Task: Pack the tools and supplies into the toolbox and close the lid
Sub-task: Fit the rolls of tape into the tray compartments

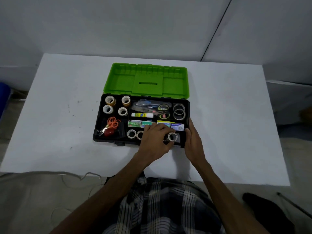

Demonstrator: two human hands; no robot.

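Now both forearms reach forward over the tabletop (59,115). Left hand (154,137) pinches a tape roll (172,136) in the toolbox (98,130); right hand (192,141), fingers straight, presses its right wall.

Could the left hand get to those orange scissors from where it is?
Probably yes. The orange scissors lie uncovered in the toolbox's front-left compartment, with nothing above them. But the left hand is busy holding a tape roll, so it would need to let go first.

White table (228,105) at centre. Grey wall (118,22) at 12 o'clock. Cord (81,177) on floor at 8. Plaid shirt (165,208) at 6. Dark shape (270,215) at 4.
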